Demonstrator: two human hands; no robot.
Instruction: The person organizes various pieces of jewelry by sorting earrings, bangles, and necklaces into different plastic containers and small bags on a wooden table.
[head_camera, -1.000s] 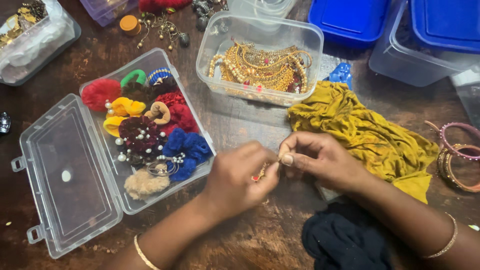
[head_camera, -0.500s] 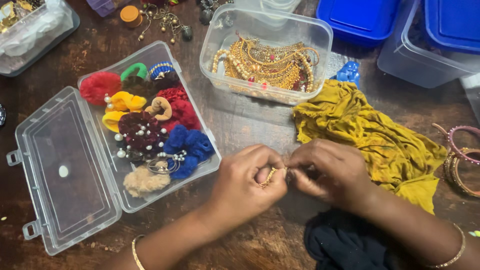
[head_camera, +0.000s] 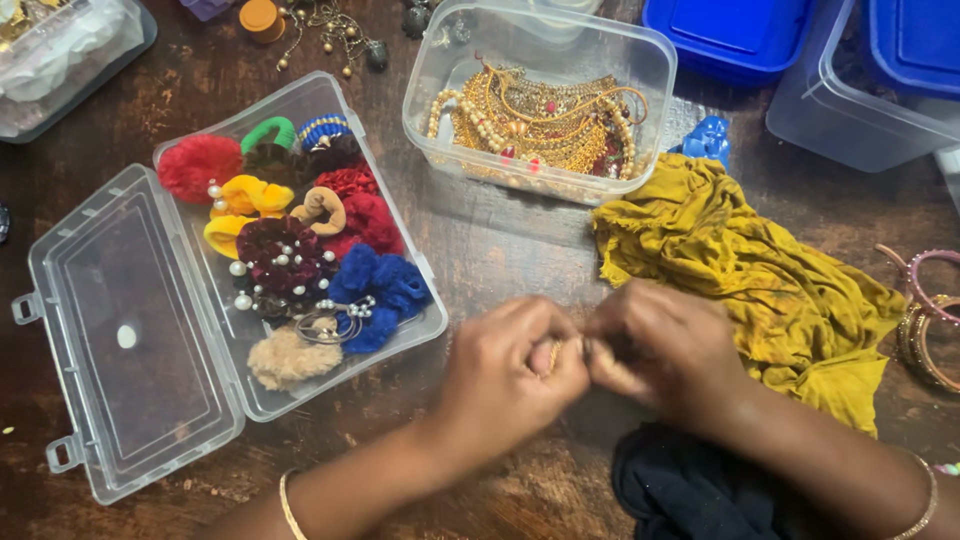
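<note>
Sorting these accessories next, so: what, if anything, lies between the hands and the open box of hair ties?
Nothing visible. Both hands, left hand and right hand, pinch a small item over bare wooden table. The hair-tie box lies open just left of them, lid flat.

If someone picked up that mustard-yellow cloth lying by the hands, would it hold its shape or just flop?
The yellow cloth would probably flop and drape, since it lies crumpled in soft folds on the wooden table. It looks thin, so likely light for its size. Pushed, it would more likely bunch up than slide, and it cannot roll.
</note>
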